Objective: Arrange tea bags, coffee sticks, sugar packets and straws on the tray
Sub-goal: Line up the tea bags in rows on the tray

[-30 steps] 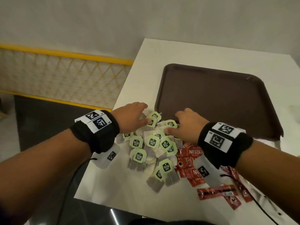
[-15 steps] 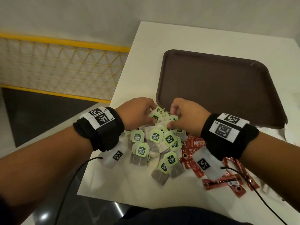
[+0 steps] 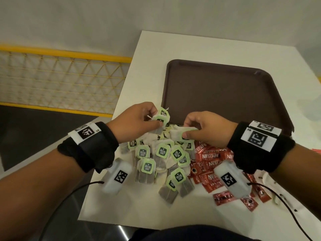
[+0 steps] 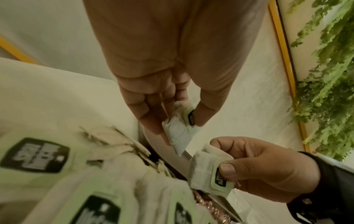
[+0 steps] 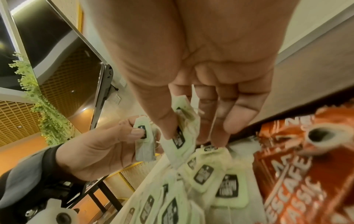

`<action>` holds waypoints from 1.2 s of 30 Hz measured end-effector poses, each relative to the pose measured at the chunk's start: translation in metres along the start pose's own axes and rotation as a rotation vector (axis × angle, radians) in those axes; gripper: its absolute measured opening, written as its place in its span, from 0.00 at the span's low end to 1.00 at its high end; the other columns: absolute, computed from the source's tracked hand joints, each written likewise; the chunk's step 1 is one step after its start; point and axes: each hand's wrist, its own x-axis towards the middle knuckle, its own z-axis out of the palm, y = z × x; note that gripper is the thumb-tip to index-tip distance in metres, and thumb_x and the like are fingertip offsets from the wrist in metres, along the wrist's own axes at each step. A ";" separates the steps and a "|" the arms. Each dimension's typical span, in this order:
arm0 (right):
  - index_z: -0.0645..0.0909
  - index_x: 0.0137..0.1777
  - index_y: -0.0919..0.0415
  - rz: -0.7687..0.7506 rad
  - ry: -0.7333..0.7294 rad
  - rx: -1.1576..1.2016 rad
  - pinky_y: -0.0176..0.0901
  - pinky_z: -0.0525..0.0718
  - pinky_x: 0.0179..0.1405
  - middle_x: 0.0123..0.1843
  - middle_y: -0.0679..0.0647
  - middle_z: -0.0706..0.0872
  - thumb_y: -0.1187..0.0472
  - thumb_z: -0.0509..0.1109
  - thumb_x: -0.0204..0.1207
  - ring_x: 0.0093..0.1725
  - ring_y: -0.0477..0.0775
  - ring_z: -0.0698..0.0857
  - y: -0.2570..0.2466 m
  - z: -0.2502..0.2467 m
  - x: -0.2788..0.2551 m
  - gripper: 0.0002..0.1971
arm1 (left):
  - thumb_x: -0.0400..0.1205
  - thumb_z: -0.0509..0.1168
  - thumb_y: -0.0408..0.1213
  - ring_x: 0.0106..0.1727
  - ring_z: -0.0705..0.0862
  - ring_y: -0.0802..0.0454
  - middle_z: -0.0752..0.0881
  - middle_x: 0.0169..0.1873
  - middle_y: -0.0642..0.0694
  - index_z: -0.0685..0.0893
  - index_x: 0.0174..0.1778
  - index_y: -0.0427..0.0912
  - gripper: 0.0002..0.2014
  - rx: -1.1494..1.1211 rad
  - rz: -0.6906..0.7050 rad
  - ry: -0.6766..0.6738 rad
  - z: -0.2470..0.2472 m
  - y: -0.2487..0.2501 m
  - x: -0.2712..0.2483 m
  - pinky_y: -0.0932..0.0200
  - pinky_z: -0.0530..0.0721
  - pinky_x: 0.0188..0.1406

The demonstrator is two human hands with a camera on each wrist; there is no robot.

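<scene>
A heap of tea bags [image 3: 161,159] with green tags lies on the white table in front of the brown tray [image 3: 225,94], which holds nothing. My left hand [image 3: 156,119] pinches a couple of tea bags [image 3: 163,114] just above the heap's far edge; the left wrist view shows the left hand's tea bag [image 4: 178,130] between thumb and fingers. My right hand [image 3: 188,130] pinches another tea bag [image 3: 182,133] beside it, also seen as the right hand's tea bag [image 5: 179,137]. Red coffee sticks [image 3: 212,159] lie right of the heap, under my right wrist.
The white table [image 3: 107,202] ends close on the left and front. A yellow mesh railing [image 3: 60,80] stands left of it. Cables [image 3: 286,204] trail from both wrist cameras. Pale packets [image 3: 267,178] lie at the right, partly hidden by my arm.
Both hands have closed on tea bags from the far side of the heap and lifted them slightly. The hands have drawn nearer each other by the tray's near edge.
</scene>
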 end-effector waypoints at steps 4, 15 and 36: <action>0.80 0.48 0.54 -0.032 -0.003 0.052 0.42 0.84 0.40 0.41 0.49 0.89 0.54 0.73 0.77 0.38 0.47 0.87 -0.006 -0.022 -0.007 0.06 | 0.73 0.74 0.44 0.43 0.86 0.44 0.91 0.47 0.40 0.78 0.48 0.45 0.13 -0.191 0.020 0.005 -0.006 0.008 0.009 0.41 0.83 0.47; 0.84 0.54 0.55 -0.123 -0.134 0.118 0.47 0.87 0.42 0.48 0.56 0.91 0.62 0.74 0.76 0.39 0.53 0.89 -0.013 -0.095 0.026 0.08 | 0.88 0.58 0.31 0.45 0.88 0.47 0.87 0.47 0.38 0.78 0.56 0.37 0.05 -0.680 -0.125 -0.022 0.019 0.047 0.050 0.49 0.89 0.46; 0.82 0.47 0.64 0.012 0.298 0.451 0.36 0.83 0.34 0.40 0.59 0.89 0.62 0.78 0.73 0.34 0.49 0.87 0.040 -0.118 0.131 0.08 | 0.79 0.68 0.20 0.59 0.88 0.40 0.87 0.60 0.34 0.77 0.59 0.38 0.15 -0.784 0.012 0.345 0.010 0.051 0.163 0.48 0.89 0.56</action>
